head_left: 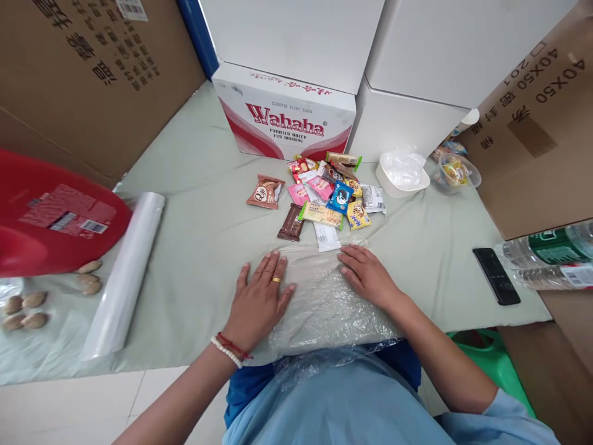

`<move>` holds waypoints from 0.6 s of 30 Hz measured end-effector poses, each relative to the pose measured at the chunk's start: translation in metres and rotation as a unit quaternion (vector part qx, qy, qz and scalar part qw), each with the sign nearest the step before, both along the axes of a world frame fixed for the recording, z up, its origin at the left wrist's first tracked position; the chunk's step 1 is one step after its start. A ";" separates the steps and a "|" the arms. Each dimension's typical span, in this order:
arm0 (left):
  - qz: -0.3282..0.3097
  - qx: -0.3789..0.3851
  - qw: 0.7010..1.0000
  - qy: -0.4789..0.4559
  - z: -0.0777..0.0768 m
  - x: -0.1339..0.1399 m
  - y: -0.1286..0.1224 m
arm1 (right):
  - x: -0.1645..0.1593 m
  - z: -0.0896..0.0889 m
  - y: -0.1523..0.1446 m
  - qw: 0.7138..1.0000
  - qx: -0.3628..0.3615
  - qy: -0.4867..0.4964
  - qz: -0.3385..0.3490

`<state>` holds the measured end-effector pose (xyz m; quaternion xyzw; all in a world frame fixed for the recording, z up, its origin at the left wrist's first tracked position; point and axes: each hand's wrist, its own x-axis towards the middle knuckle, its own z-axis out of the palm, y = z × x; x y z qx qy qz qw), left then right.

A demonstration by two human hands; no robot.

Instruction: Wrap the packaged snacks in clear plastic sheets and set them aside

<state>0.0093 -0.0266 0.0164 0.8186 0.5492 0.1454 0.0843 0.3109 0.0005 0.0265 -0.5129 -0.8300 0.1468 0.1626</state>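
Note:
A sheet of clear plastic film [319, 296] lies on the table in front of me and hangs over the near edge. My left hand [259, 296] rests flat on its left side, fingers stretched out. On its right side lies my right hand [370, 275], also flat with the fingers extended. Just beyond the film is a heap of wrapped snacks, among them a blue packet [340, 197], a yellow packet [358, 215], a green-ended biscuit pack [321, 214] and a dark brown bar [291, 222]. A brown snack packet [265, 191] lies apart at the left.
At left are a roll of clear film [125, 278], a red jug [60, 216] and several walnuts [34, 300]. A Wahaha carton [287, 117] stands behind. To the right are a white bowl [403, 179], a clear tub [456, 173], a phone [496, 275] and plastic bottles [556, 247].

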 end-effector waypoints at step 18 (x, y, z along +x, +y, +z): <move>-0.019 0.000 0.997 0.072 -0.010 -0.009 0.002 | 0.006 0.021 0.148 0.997 0.037 -0.068 -0.028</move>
